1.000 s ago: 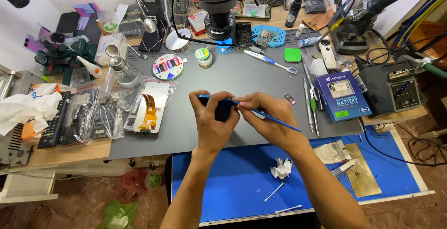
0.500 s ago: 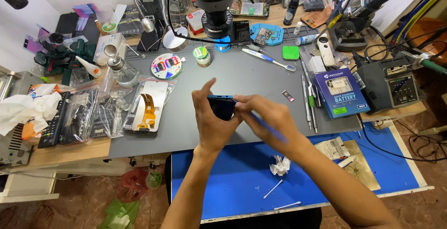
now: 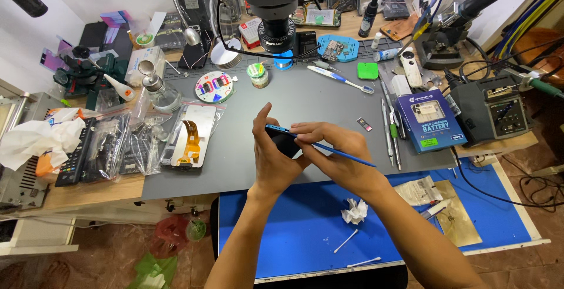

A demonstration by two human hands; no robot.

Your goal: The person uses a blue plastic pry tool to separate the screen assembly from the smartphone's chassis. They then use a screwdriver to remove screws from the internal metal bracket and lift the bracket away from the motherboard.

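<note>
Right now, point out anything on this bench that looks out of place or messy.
A crumpled white tissue and two cotton swabs lie loose on the blue mat below the hands. The left hand holds a dark phone tilted on edge; the right hand holds a thin blue tool against it.

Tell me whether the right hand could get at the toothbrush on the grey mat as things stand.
Probably yes: the toothbrush lies in the open beyond the right hand, nothing between, but that hand already holds a thin blue tool.

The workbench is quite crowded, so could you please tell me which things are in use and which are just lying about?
In use: dark phone, held in the left hand; thin blue tool, held in the right hand.

Lying about: toothbrush, blue battery box, crumpled tissue, cotton swabs.
</note>
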